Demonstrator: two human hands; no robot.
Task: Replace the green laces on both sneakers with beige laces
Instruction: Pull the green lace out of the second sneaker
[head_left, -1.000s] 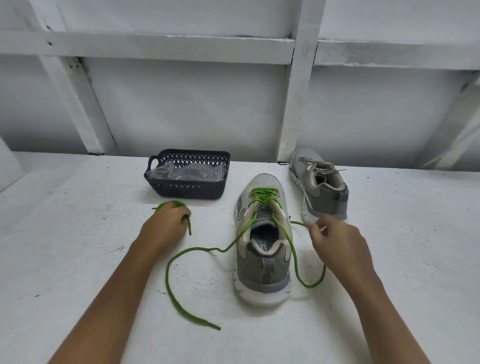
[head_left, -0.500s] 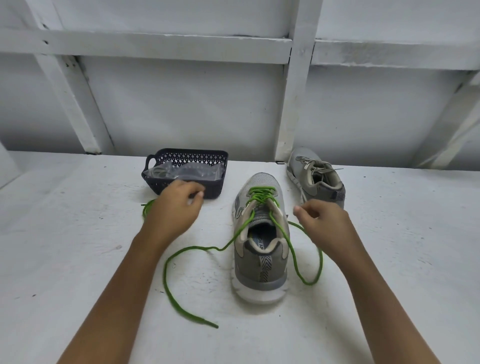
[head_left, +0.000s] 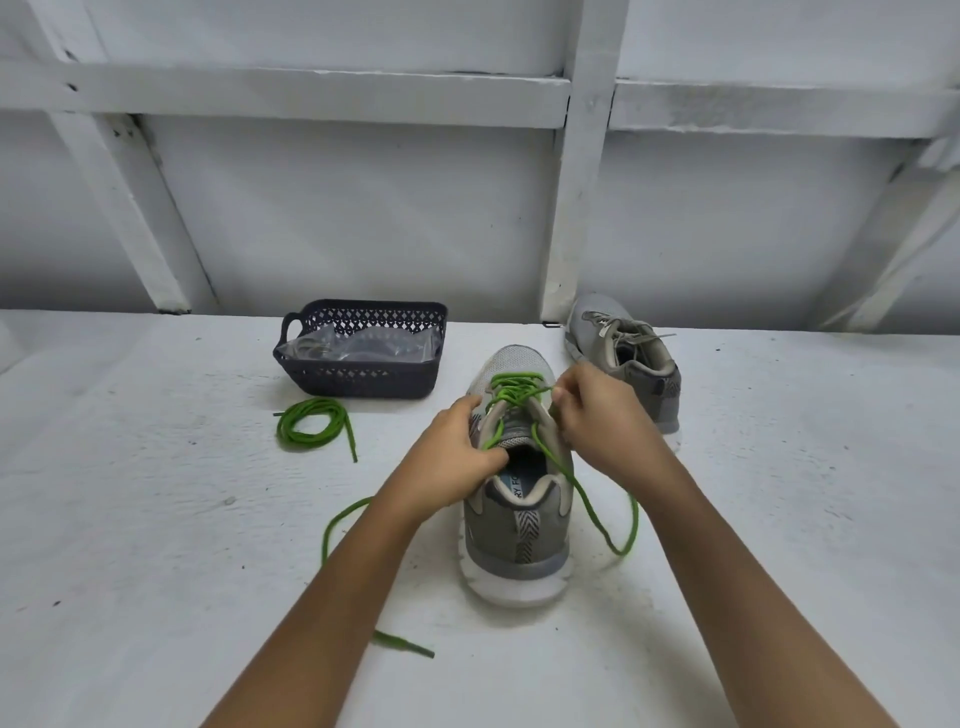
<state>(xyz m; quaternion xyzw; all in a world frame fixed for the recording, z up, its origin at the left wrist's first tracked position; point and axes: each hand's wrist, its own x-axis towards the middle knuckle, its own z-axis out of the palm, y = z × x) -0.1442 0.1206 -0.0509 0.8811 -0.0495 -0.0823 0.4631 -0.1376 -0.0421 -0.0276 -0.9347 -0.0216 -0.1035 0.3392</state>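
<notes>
Right hand (head_left: 597, 423): fingers curled, tips pinched together on the green lace (head_left: 511, 388) at its upper crossings, right side of the eyelet rows. Left hand (head_left: 454, 460): closed on the near sneaker (head_left: 514, 525), fingers on the left flank by the eyelets, thumb at the edge of the tongue and the shoe opening. The near sneaker stands upright on its sole on the white table (head_left: 156, 493), heel toward the camera, toe pointing away, lace threaded through the front eyelets. One free lace end runs left under the left forearm and finishes at a tip near the lower edge; the other hangs in a loop off the right side onto the table. Far sneaker (head_left: 631, 371): behind and right of the right hand, upright, fitted with a beige lace (head_left: 623, 335). Coiled green lace (head_left: 311, 426): loose on the table, left of the hands, just in front of a dark latticed basket (head_left: 363, 382) holding a clear plastic bag (head_left: 358, 345); bag contents unclear.
</notes>
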